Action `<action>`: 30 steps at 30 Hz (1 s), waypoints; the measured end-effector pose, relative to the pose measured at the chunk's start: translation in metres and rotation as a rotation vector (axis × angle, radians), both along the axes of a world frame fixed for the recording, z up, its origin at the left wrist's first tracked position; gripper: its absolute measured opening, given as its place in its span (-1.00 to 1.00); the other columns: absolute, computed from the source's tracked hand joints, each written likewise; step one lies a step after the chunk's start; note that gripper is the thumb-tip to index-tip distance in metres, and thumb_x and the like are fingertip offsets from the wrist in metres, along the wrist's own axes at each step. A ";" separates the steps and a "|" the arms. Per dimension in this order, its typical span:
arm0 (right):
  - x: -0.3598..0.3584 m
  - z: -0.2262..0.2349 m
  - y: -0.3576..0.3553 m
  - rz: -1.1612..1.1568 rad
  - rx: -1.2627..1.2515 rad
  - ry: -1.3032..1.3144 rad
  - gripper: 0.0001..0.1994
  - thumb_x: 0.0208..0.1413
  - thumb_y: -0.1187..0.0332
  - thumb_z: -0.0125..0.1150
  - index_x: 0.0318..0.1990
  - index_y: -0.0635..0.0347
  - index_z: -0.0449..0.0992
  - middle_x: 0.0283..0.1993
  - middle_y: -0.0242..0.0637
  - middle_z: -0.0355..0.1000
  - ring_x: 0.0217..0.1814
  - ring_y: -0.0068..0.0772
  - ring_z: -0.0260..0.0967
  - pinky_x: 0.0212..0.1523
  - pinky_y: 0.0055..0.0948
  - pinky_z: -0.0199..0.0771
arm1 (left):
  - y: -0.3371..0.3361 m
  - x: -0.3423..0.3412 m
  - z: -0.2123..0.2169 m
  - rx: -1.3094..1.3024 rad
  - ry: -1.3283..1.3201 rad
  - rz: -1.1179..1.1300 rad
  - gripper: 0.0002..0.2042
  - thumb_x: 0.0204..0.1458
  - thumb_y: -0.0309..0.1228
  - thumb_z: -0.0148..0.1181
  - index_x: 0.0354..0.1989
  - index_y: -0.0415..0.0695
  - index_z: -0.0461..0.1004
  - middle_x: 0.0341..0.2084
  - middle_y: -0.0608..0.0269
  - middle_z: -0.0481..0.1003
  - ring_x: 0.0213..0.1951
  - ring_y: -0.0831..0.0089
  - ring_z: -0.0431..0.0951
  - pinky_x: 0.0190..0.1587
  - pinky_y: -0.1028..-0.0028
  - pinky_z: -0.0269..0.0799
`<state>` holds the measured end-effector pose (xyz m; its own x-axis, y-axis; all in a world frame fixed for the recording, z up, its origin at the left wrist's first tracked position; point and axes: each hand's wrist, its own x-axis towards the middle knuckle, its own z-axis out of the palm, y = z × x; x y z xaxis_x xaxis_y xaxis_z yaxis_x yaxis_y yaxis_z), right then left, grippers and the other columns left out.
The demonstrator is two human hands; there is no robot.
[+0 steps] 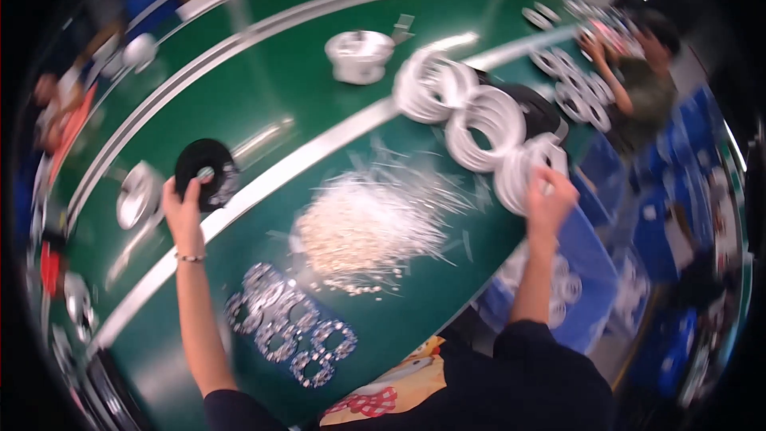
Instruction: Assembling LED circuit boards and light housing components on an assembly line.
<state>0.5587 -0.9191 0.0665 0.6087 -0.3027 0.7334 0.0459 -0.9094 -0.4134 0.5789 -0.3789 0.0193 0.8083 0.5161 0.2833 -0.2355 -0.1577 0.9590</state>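
Observation:
My left hand (183, 211) grips a black disc (193, 161) by its lower edge, holding it up over the left side of the green bench. A light spot shows at the disc's middle. At the right, my right hand (550, 203) has its fingers closed at the nearest stack of white rings (512, 179), seemingly pinching a ring; motion blurs the fingertips. Two more stacks of white rings (485, 129) run away from it toward the back. Between my hands lies a heap of thin white strips with small beige ends (359, 227). Ring-shaped circuit boards (275, 341) lie before me.
A white round housing (359, 60) stands on the conveyor belt (279, 64), and a white cup-shaped part (137, 198) sits left of the disc. Blue bins (586, 271) hold white parts at the right. One co-worker (646, 88) handles parts far right; another person (60, 108) is far left.

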 end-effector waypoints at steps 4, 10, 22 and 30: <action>-0.041 0.052 0.073 0.314 -0.212 -0.156 -0.97 -0.13 0.55 0.20 -0.47 0.28 0.48 -0.50 -0.20 0.44 -0.44 -0.20 0.37 -0.34 -0.33 0.34 | -0.016 -0.065 0.030 -0.101 -0.081 0.092 -0.74 0.05 -0.54 0.08 -0.08 -0.29 0.28 -0.22 0.20 0.45 -0.21 0.50 0.46 -0.09 0.52 0.35; -0.116 0.013 0.221 1.744 -0.217 0.077 -0.86 -0.30 0.55 0.27 -0.48 0.23 0.47 -0.47 -0.30 0.41 -0.46 -0.31 0.36 -0.40 -0.35 0.31 | -0.031 -0.118 0.038 -0.190 -0.086 0.235 -0.72 0.05 -0.54 0.03 -0.09 -0.30 0.16 -0.26 0.10 0.46 -0.21 0.46 0.49 -0.12 0.52 0.41; -0.115 0.016 0.267 1.586 -0.739 0.596 -0.03 -0.43 -0.06 0.42 0.14 0.32 0.11 0.26 0.13 -0.10 0.30 0.26 -0.21 0.17 0.29 -0.23 | -0.038 -0.118 0.031 -0.309 -0.204 0.164 -0.68 0.05 -0.62 -0.02 -0.02 -0.27 0.13 -0.19 0.13 0.42 -0.13 0.52 0.45 -0.05 0.54 0.34; -0.076 0.011 0.278 1.607 -0.302 0.630 0.14 -0.56 0.11 0.50 0.24 0.37 -0.08 0.25 0.11 -0.06 0.28 0.10 -0.08 0.26 -0.10 -0.10 | -0.044 -0.110 0.031 -0.512 -0.266 0.036 -0.71 0.10 -0.58 -0.07 0.02 -0.28 0.19 -0.13 0.16 0.41 -0.10 0.49 0.43 0.01 0.48 0.33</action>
